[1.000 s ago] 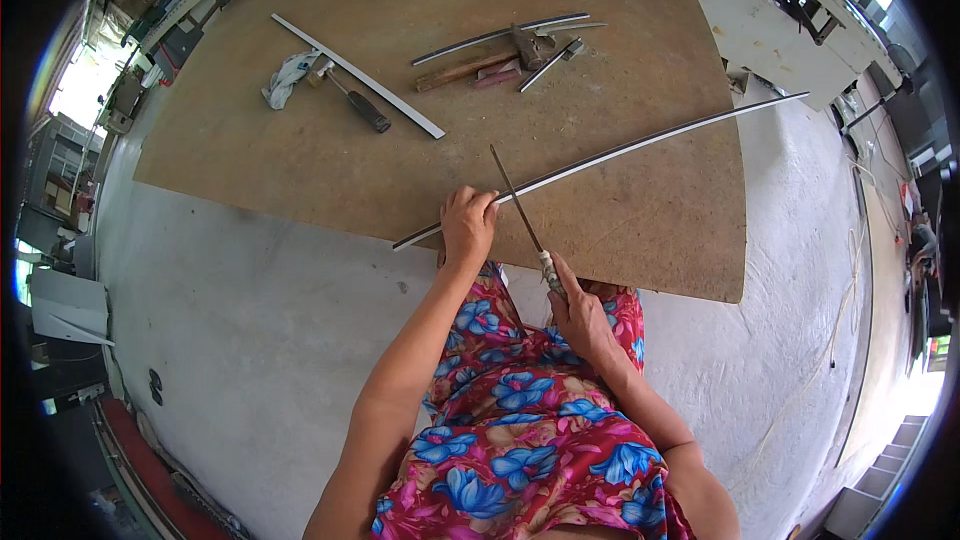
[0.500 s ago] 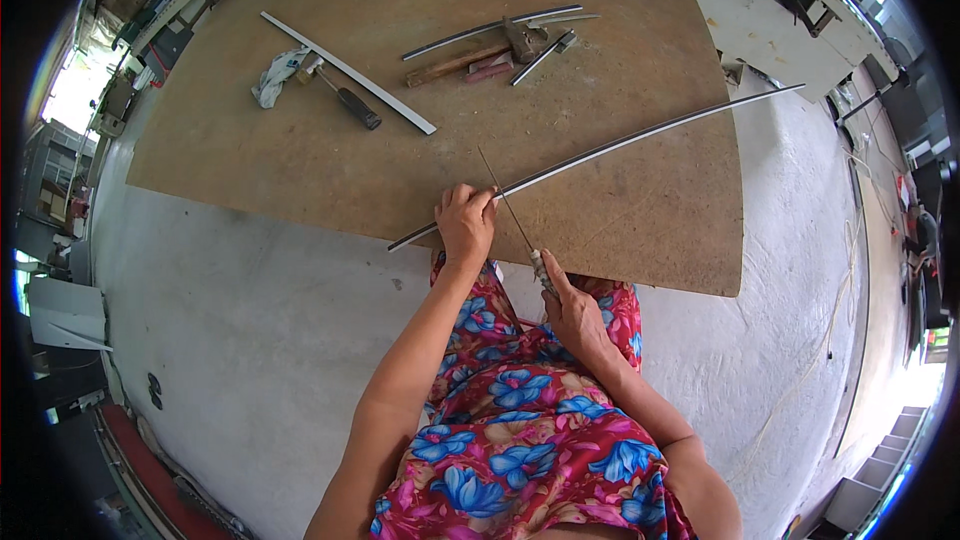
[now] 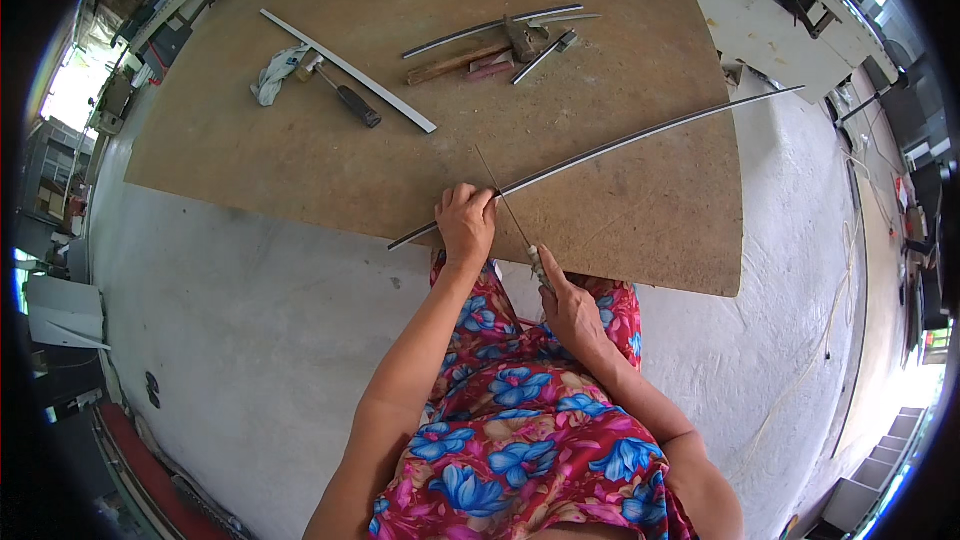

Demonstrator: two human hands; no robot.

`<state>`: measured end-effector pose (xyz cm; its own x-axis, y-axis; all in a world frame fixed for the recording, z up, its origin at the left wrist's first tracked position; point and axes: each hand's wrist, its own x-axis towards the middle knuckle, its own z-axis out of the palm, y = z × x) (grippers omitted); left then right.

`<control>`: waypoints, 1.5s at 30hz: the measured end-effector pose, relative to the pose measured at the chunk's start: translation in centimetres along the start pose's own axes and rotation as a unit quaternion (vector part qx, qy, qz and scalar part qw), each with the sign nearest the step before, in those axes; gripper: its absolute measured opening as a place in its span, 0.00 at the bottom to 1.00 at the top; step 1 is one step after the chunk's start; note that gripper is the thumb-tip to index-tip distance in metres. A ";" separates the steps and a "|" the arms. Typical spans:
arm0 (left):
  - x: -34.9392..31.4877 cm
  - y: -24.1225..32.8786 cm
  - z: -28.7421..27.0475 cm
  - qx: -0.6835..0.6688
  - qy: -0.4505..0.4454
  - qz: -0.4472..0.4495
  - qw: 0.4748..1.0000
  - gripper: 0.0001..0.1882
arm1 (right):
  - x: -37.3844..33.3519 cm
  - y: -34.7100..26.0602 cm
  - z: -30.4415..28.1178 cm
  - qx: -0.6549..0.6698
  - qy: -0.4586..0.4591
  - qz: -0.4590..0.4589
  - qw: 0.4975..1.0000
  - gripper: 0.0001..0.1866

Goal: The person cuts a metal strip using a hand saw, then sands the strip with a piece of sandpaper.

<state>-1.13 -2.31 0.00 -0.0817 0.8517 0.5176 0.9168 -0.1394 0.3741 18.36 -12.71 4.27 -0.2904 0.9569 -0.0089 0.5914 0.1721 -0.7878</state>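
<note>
A long, thin black-and-white strip (image 3: 620,142) lies slantwise over the wooden board, its far right end reaching past the board's edge. My left hand (image 3: 466,225) is closed over the strip near its lower left end, pressing it on the board. In my right hand (image 3: 573,312) is a narrow saw (image 3: 514,220) with a pale, wrapped-looking handle, the index finger stretched along it. The thin blade crosses the strip just right of my left fingertips. How deep the blade sits in the strip is too small to tell.
On the board (image 3: 650,240) lie a wooden-handled hammer (image 3: 455,64), short strips (image 3: 545,58), a pale flat strip (image 3: 350,72), a dark-handled screwdriver (image 3: 355,105) and a crumpled cloth (image 3: 275,77). A pale cable (image 3: 800,380) runs along the floor at right.
The saw and my right hand have shifted slightly up and to the left across the strip. My left hand and the strip stay in place.
</note>
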 end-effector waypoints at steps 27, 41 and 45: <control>-0.1 -0.2 0.0 -0.020 -0.013 -0.007 1.000 0.07 | -4.6 -0.4 -3.2 -0.018 -0.048 0.049 0.997 0.31; -1.3 -4.4 -4.3 -0.065 -0.052 -0.049 0.995 0.09 | -2.5 1.0 -6.8 -0.012 0.048 0.061 0.997 0.29; -1.8 -5.9 -5.8 -0.006 -0.031 -0.059 0.998 0.10 | -1.6 2.0 -5.6 -0.026 0.018 0.064 0.997 0.30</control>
<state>-8.61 -5.96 1.31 -0.1644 0.8923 0.4205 0.8976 -0.0414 0.4388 24.22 -12.64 6.16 -0.1832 0.9794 -0.0845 0.6599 0.0589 -0.7490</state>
